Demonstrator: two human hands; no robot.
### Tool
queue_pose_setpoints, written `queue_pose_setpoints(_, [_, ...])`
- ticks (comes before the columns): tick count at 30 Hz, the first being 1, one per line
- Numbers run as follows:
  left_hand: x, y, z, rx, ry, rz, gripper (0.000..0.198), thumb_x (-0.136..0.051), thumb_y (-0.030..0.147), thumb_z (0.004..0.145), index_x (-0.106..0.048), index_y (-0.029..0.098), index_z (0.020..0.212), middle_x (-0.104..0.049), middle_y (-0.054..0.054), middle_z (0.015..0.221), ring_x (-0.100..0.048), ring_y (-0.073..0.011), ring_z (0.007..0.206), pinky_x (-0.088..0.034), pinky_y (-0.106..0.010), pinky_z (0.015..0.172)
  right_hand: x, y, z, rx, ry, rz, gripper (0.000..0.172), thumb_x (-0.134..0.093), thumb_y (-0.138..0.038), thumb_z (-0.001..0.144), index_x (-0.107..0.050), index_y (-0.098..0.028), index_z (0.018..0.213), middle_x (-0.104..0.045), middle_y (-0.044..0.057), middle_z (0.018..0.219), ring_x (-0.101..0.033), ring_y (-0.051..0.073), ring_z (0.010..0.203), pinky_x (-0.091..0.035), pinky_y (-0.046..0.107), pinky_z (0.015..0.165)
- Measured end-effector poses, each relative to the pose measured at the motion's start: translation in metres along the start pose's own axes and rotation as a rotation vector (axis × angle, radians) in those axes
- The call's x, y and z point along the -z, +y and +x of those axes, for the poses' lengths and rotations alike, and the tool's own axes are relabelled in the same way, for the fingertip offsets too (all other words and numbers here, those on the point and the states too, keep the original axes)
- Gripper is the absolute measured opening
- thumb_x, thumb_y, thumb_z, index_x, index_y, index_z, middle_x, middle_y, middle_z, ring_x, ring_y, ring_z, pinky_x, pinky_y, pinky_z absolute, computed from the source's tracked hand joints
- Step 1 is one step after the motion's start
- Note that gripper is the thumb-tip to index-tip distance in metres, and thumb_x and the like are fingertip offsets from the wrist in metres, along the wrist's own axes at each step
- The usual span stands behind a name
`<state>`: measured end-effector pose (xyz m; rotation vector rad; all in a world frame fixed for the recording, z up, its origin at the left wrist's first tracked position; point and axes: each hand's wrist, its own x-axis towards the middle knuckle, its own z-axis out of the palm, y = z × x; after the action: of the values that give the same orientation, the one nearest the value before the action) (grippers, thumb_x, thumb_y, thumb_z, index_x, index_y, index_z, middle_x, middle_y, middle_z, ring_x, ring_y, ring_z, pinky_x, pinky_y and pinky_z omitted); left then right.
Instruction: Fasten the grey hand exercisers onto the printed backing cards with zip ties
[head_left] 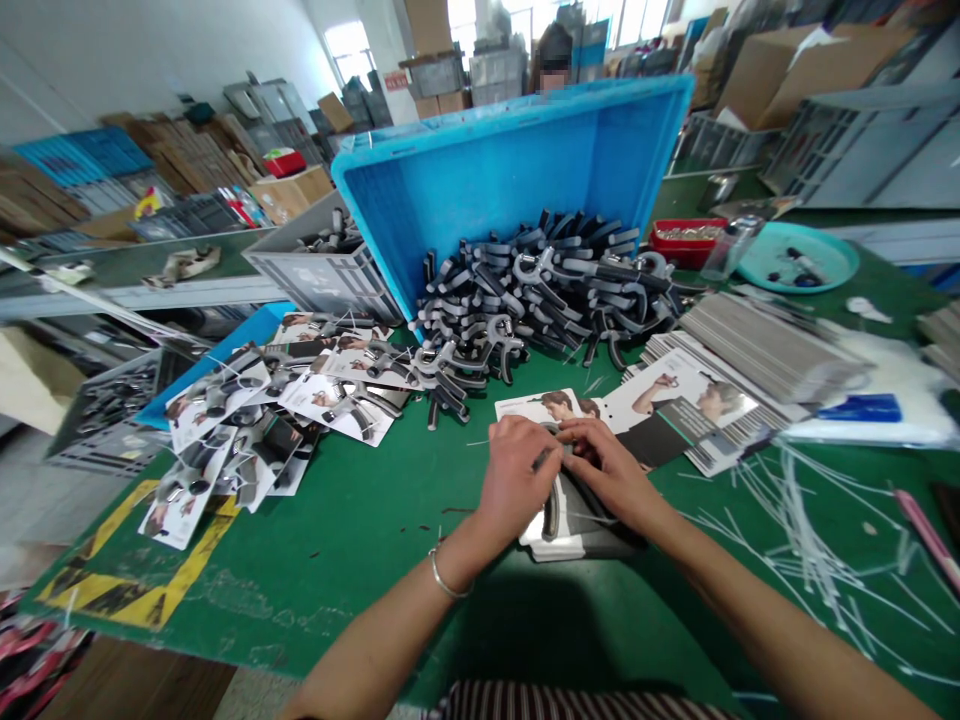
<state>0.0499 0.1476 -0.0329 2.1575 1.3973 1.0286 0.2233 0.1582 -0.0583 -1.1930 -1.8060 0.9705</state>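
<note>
My left hand [517,470] is closed, its fingers bent over the top of a grey and black hand grip [551,512] that lies on a printed card [551,548]. From the other side my right hand [611,470] closes on the same hand grip, fingertips almost meeting the left ones. The fingers hide the spring end of the grip. A thin pale strand, like a cable tie, sticks out left of my left hand. More cards lie beneath the one being worked on. Loose white cable ties [817,540] are spread to the right of my right arm.
A tipped blue crate [495,175] spills many hand grips [525,290] onto the green table [360,560]. Carded grips [225,450] pile up at left. Card stacks [765,340], a red tray [686,240] and a turquoise basin [795,255] stand right. A person [555,55] is behind the crate.
</note>
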Motion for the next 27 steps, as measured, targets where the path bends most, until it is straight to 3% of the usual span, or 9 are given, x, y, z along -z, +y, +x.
queue_pose_setpoints(3, [-0.011, 0.012, -0.017, -0.14, -0.029, 0.132, 0.017, -0.051, 0.02, 0.092, -0.067, 0.018, 0.087, -0.067, -0.008, 0.094, -0.052, -0.0242, 0.099, -0.037, -0.042, 0.09, -0.007, 0.002, -0.002, -0.004, 0.074, 0.02, 0.021, -0.057, -0.022, 0.086, -0.062, -0.024, 0.107, -0.057, 0.007, 0.118, -0.056, 0.022, 0.097, -0.046, 0.036, 0.085])
queue_pose_setpoints(7, [-0.013, 0.009, -0.026, -0.256, -0.112, 0.133, 0.017, -0.051, 0.019, 0.092, -0.066, 0.016, 0.086, -0.067, -0.009, 0.095, -0.054, -0.0237, 0.098, -0.039, -0.041, 0.089, -0.013, 0.003, -0.004, -0.009, 0.136, 0.007, 0.022, -0.056, -0.017, 0.084, -0.062, -0.023, 0.103, -0.057, 0.007, 0.117, -0.055, 0.021, 0.097, -0.045, 0.036, 0.085])
queue_pose_setpoints(11, [-0.003, 0.0, -0.016, 0.051, 0.081, -0.126, 0.016, -0.056, 0.024, 0.091, -0.064, 0.018, 0.08, -0.066, -0.004, 0.082, -0.057, -0.0195, 0.088, -0.044, -0.035, 0.084, -0.015, 0.001, -0.004, -0.015, 0.17, 0.002, 0.013, -0.058, -0.02, 0.084, -0.062, -0.022, 0.097, -0.057, 0.007, 0.118, -0.056, 0.022, 0.099, -0.044, 0.037, 0.085])
queue_pose_setpoints(13, [-0.006, 0.001, -0.016, 0.081, 0.122, -0.129, 0.015, -0.056, 0.024, 0.091, -0.063, 0.018, 0.079, -0.066, -0.004, 0.082, -0.057, -0.0195, 0.087, -0.044, -0.035, 0.083, -0.017, 0.0, -0.004, -0.016, 0.196, -0.001, 0.009, -0.057, -0.02, 0.084, -0.061, -0.022, 0.092, -0.057, 0.008, 0.117, -0.056, 0.023, 0.101, -0.044, 0.038, 0.086])
queue_pose_setpoints(17, [-0.022, 0.01, -0.035, -0.226, -0.125, 0.19, 0.019, -0.048, 0.017, 0.092, -0.064, 0.015, 0.083, -0.065, -0.009, 0.089, -0.054, -0.0235, 0.091, -0.042, -0.041, 0.086, -0.02, -0.001, -0.003, -0.017, 0.179, -0.007, 0.004, -0.056, -0.017, 0.083, -0.059, -0.021, 0.085, -0.058, 0.008, 0.116, -0.056, 0.023, 0.105, -0.044, 0.038, 0.087])
queue_pose_setpoints(19, [-0.023, 0.012, -0.045, -0.258, -0.193, 0.282, 0.018, -0.047, 0.017, 0.093, -0.064, 0.015, 0.093, -0.064, -0.011, 0.098, -0.054, -0.0255, 0.098, -0.042, -0.043, 0.089, -0.019, 0.0, -0.002, -0.021, 0.168, -0.021, 0.003, -0.057, -0.018, 0.084, -0.057, -0.021, 0.084, -0.059, 0.008, 0.116, -0.056, 0.023, 0.105, -0.044, 0.038, 0.086])
queue_pose_setpoints(21, [-0.015, 0.011, -0.054, -0.147, -0.151, 0.301, 0.023, -0.055, 0.028, 0.092, -0.061, 0.015, 0.11, -0.06, -0.013, 0.114, -0.05, -0.029, 0.111, -0.04, -0.047, 0.096, -0.015, -0.001, -0.003, -0.023, 0.155, -0.035, 0.002, -0.057, -0.019, 0.085, -0.057, -0.021, 0.085, -0.059, 0.008, 0.117, -0.056, 0.023, 0.105, -0.045, 0.038, 0.086])
queue_pose_setpoints(24, [0.0, 0.005, -0.069, 0.087, -0.042, 0.312, 0.06, -0.071, 0.048, 0.078, -0.052, 0.014, 0.123, -0.052, -0.017, 0.125, -0.046, -0.0351, 0.117, -0.038, -0.054, 0.098, -0.005, -0.011, -0.009, 0.007, 0.083, -0.08, 0.004, -0.056, -0.021, 0.088, -0.059, -0.021, 0.09, -0.061, 0.007, 0.112, -0.056, 0.023, 0.103, -0.044, 0.038, 0.088])
queue_pose_setpoints(27, [0.008, -0.001, -0.082, 0.181, -0.056, 0.27, 0.047, -0.071, 0.039, 0.079, -0.054, 0.014, 0.116, -0.055, -0.014, 0.115, -0.05, -0.0313, 0.108, -0.041, -0.051, 0.094, 0.001, -0.029, -0.022, 0.097, -0.09, -0.236, 0.008, -0.053, -0.023, 0.093, -0.061, -0.021, 0.094, -0.064, 0.006, 0.097, -0.055, 0.023, 0.096, -0.044, 0.039, 0.088])
